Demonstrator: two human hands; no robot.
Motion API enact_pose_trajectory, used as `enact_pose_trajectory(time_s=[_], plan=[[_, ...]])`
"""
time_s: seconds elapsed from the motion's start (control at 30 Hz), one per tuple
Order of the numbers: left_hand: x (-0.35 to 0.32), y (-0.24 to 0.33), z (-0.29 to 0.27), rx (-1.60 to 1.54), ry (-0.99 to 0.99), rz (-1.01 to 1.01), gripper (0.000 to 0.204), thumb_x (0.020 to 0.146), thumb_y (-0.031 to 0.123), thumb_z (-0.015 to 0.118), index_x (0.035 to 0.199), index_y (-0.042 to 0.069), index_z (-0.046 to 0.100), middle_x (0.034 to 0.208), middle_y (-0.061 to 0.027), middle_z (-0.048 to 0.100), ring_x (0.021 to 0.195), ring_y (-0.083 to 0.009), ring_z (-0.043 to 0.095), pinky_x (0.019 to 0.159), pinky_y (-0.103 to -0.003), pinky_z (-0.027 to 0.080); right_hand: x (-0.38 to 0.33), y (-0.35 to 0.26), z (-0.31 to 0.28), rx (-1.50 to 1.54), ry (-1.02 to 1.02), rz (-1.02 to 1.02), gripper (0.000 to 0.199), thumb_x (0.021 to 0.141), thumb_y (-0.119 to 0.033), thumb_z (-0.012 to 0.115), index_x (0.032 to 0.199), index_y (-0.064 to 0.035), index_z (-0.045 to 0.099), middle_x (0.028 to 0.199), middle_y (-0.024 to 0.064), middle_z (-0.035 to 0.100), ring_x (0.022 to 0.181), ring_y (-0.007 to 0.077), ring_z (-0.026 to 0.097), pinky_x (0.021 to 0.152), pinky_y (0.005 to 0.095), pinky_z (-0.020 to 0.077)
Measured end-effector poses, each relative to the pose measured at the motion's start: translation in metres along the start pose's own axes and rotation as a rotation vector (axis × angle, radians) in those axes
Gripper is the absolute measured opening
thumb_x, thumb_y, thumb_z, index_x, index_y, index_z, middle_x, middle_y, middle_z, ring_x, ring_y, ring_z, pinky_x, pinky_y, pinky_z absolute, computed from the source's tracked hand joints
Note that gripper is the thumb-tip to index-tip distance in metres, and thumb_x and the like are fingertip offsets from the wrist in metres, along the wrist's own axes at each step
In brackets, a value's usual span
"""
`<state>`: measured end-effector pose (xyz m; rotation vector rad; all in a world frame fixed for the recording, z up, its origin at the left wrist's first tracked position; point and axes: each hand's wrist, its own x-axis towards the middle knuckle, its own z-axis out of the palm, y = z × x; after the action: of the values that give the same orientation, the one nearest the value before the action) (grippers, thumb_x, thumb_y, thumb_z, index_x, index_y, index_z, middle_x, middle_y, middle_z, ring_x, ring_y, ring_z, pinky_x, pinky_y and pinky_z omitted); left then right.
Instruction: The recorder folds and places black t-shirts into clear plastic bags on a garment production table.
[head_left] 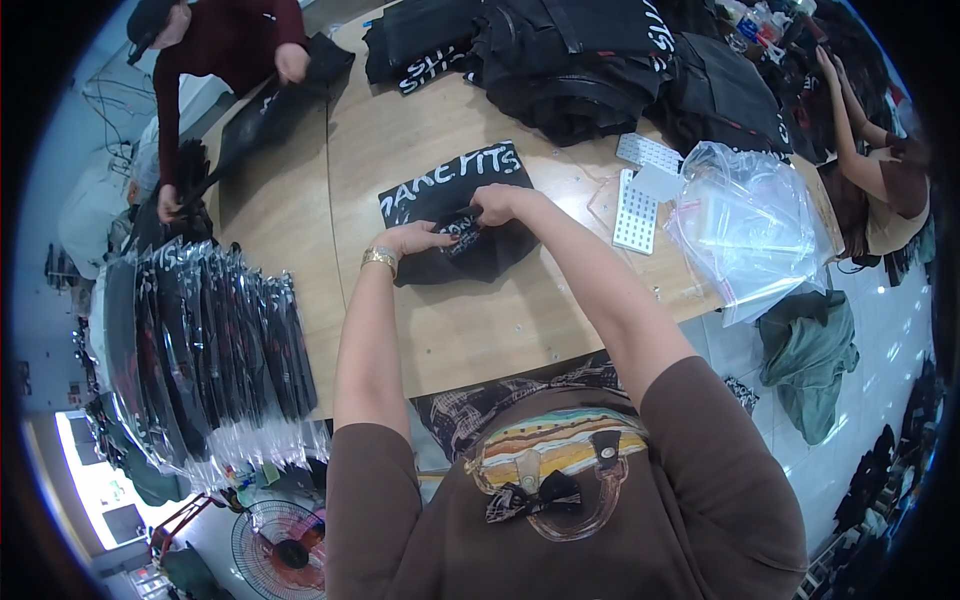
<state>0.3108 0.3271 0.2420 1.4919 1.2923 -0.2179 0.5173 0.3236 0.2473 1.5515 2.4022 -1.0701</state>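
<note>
A folded black garment point(470, 262) with large white lettering lies on the wooden table in front of me. My left hand point(412, 240), with a gold-coloured watch or bracelet on the wrist, pinches the left end of a small dark printed piece point(457, 238) on top of the garment. My right hand point(498, 204) grips the other end, fingers bent round its edge. Whether this piece is a loose tag or part of the garment, I cannot tell.
Stacks of black garments point(570, 70) fill the table's far side. To the right lie white sticker sheets point(636, 212) and clear plastic bags point(745, 235). Bagged black garments point(205, 345) stand packed at left. One co-worker point(230, 50) handles dark cloth; another point(880, 190) is at right.
</note>
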Motion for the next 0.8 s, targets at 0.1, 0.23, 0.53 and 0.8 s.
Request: enact_pose_trajectory(time_s=[0.1,0.23,0.53,0.8], plan=[[-0.015,0.000,0.006,0.088,0.067,0.089,0.048,0.071,0.035,0.070,0.104,0.001,0.061,0.096,-0.0082,0.064,0.084,-0.0148,0.057,0.078,-0.030,0.044,-0.014,-0.009,0.002,0.000,0.057,-0.045,0.031,0.075,-0.019,0.058,0.105,-0.0124,0.063,0.104,0.0147,0.062,0.099,0.0308,0.058,0.085,0.0388,0.0470],[-0.069,0.002,0.056,0.273,0.286,0.374,0.055,0.060,0.019,0.072,0.110,0.000,0.055,0.102,-0.0176,0.061,0.096,-0.0316,0.058,0.083,-0.038,0.047,-0.085,-0.012,0.051,-0.290,0.390,-0.203,0.021,0.072,-0.017,0.058,0.092,-0.0107,0.060,0.098,0.0113,0.061,0.101,0.0282,0.056,0.083,0.0425,0.0438],[-0.106,0.014,0.090,0.016,0.687,0.438,0.029,0.076,0.005,0.065,0.104,0.003,0.058,0.112,-0.0153,0.057,0.109,-0.0285,0.052,0.092,-0.036,0.041,-0.196,0.030,0.119,-0.083,0.671,-0.538,0.025,0.076,-0.022,0.061,0.097,-0.0089,0.058,0.119,0.0195,0.049,0.116,0.0349,0.043,0.096,0.0463,0.0345],[-0.062,0.026,0.148,0.628,0.660,0.166,0.070,0.078,0.033,0.060,0.137,0.010,0.030,0.144,-0.0185,0.020,0.134,-0.0381,0.012,0.105,-0.058,0.009,-0.273,0.171,0.009,-0.224,1.643,0.882,0.047,0.074,-0.028,0.065,0.117,-0.0123,0.052,0.124,0.0217,0.043,0.121,0.0408,0.035,0.098,0.0530,0.0243]])
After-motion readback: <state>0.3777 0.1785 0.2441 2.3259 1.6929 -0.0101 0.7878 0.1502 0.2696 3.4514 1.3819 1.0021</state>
